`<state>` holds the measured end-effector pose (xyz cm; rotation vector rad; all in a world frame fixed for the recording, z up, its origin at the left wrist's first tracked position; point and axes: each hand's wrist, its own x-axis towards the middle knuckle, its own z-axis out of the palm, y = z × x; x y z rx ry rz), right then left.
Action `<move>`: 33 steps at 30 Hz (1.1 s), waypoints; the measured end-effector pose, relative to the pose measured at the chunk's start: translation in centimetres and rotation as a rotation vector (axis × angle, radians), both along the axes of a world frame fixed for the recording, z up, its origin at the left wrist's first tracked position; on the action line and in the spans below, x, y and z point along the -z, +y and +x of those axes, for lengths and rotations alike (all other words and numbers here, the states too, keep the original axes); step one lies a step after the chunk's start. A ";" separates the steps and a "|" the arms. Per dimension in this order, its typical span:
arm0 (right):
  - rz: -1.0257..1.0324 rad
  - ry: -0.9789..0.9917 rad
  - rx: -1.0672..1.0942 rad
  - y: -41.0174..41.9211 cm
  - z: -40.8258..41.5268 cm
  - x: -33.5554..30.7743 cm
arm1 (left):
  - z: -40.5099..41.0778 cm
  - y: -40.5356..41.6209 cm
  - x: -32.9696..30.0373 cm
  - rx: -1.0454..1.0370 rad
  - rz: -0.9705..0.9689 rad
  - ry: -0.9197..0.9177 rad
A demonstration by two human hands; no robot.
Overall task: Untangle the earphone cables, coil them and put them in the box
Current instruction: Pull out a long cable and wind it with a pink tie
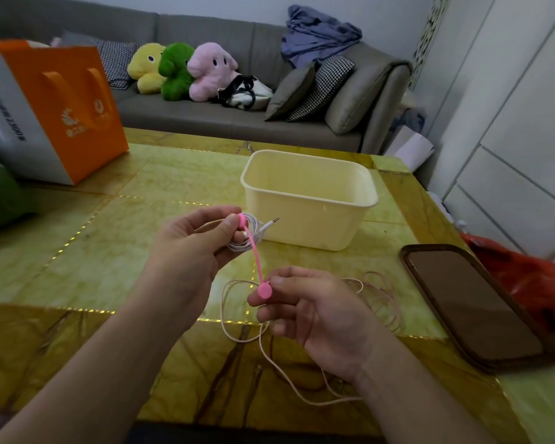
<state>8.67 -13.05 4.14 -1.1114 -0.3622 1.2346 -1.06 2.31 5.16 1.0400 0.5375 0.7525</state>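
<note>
I see the left hand point(189, 248) raised above the table point(116, 232), fingers curled tight around a small white coiled earphone cable point(245, 233), its jack plug point(271, 222) poking out toward the box point(308, 200). A pink cable tie point(256, 254) runs from that coil down to the right hand point(318, 318), whose thumb and forefinger pinch the tie's round end while the other fingers stay loosely bent. A second, pinkish earphone cable point(302, 395) lies slack on the table under and beside the right hand, partly looped. The cream box stands open just beyond both hands. A phone point(471, 302) lies face up to the right, and an orange bag point(64, 104) stands far left.
</note>
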 end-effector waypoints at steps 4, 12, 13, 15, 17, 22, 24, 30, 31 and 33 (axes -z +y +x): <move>0.015 0.010 0.017 0.0 -0.1 0.0 | 0.0 0.3 0.1 -0.011 0.010 0.012; 0.011 0.016 0.066 0.0 -0.2 0.0 | 0.0 0.3 0.4 -0.029 0.062 0.023; 0.004 0.012 0.073 0.1 -0.2 0.1 | 0.0 0.3 0.4 -0.029 0.068 0.027; -0.012 -0.006 0.083 0.1 -0.3 0.2 | 0.0 0.3 0.4 -0.029 0.079 0.038; -0.021 -0.034 0.094 0.2 -0.4 0.4 | 0.1 0.3 0.5 -0.032 0.081 0.044; -0.008 -0.053 0.095 0.2 -0.5 0.6 | 0.1 0.3 0.5 -0.029 0.092 0.042; -0.007 -0.059 0.083 0.2 -0.5 0.6 | 0.0 0.3 0.4 -0.031 0.095 0.040; 0.027 -0.105 0.074 0.2 -0.8 0.3 | 0.1 0.3 0.4 -0.050 0.088 0.047; 0.039 -0.140 0.082 0.3 -0.9 0.4 | 0.1 0.3 0.4 -0.050 0.087 0.046; 0.046 -0.248 0.109 0.5 -1.1 0.6 | 0.1 0.3 0.4 -0.052 0.092 0.047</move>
